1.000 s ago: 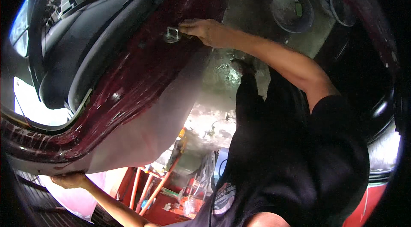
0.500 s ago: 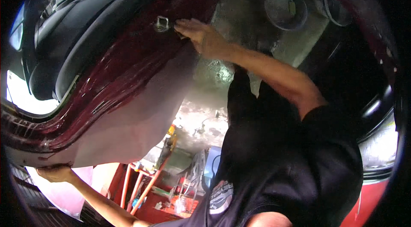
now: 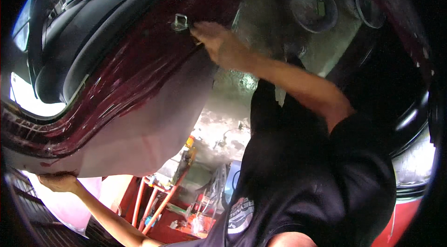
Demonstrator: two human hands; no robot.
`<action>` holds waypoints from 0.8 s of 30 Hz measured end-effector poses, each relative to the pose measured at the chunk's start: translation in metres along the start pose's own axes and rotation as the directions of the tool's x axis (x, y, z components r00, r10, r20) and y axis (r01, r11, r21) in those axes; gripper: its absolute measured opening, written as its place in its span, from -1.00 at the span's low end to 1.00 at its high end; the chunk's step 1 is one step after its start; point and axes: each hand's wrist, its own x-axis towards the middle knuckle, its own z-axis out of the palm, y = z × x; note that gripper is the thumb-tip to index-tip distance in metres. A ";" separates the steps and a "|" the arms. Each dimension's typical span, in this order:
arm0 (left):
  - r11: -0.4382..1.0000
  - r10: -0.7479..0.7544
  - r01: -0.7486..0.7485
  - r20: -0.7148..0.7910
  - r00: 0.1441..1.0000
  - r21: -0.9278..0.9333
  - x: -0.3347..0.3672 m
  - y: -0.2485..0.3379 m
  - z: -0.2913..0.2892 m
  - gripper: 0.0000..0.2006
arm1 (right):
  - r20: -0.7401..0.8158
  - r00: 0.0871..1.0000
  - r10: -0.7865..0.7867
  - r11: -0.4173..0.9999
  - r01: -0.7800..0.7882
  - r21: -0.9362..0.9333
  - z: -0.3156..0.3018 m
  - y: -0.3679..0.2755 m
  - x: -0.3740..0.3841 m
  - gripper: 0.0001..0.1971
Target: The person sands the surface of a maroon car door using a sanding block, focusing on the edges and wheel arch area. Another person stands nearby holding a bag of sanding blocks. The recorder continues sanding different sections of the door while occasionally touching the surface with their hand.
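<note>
My right hand (image 3: 218, 46) is at the door frame, its fingers bent and pressed together against the dark red door jamb (image 3: 149, 60). A small pale edge shows under the fingers; what it belongs to is too hidden to name. Just left of the fingertips sits a metal striker loop (image 3: 180, 22), apart from them. At the lower left my left hand (image 3: 58, 182) lies against the edge of the dull grey-pink car body panel (image 3: 139, 140). The fingers of that hand are mostly hidden in shadow at the panel.
A black rubber seal (image 3: 88, 56) runs along the door opening. Two round buckets, one of them a grey bucket (image 3: 314, 9), stand on the concrete floor (image 3: 260, 9). An orange stand (image 3: 160, 200) and assorted items are below the panel. Another dark red panel (image 3: 396, 18) is at the right.
The view has shifted slightly, so the striker appears a little farther right. My right hand stays beside the striker with its fingers somewhat more curled; my left hand remains at the panel edge.
</note>
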 end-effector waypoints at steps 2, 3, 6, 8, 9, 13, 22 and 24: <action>0.999 0.037 -0.037 -0.017 0.999 -0.004 0.009 0.013 0.002 -0.50 | -0.054 0.999 -0.008 1.000 0.008 -0.002 0.005 -0.015 0.005 -0.55; 1.000 -0.028 0.028 -0.010 1.000 -0.009 0.007 0.013 0.002 -0.48 | -0.117 0.990 -0.084 0.996 0.085 0.006 0.012 -0.016 0.007 -0.57; 0.987 -0.153 0.153 0.012 0.988 -0.046 -0.003 -0.002 0.002 -0.45 | -0.107 0.991 -0.082 0.987 0.096 0.127 0.004 -0.023 0.014 -0.62; 0.984 -0.148 0.149 0.015 0.989 -0.093 -0.007 -0.008 0.000 -0.42 | -0.069 0.997 -0.019 0.986 0.031 0.165 -0.003 -0.025 0.024 -0.66; 0.987 -0.143 0.143 0.006 0.990 -0.078 -0.009 -0.010 -0.001 -0.42 | -0.071 0.997 0.012 0.989 -0.001 0.148 -0.002 -0.023 0.031 -0.68; 0.888 -0.435 0.430 0.005 0.900 -0.162 0.013 0.035 0.005 -0.40 | 0.043 0.997 0.062 0.998 -0.061 -0.003 -0.001 -0.041 0.046 -0.66; 0.817 -0.510 0.492 0.020 0.860 -0.300 0.017 0.051 0.001 -0.39 | 0.036 0.988 -0.147 0.989 0.147 0.003 -0.010 -0.029 0.041 -0.65; 0.911 -0.336 0.314 -0.039 0.941 -0.268 -0.004 0.010 0.000 -0.39 | 0.090 0.983 -0.157 0.962 0.173 -0.212 -0.004 -0.029 0.069 -0.68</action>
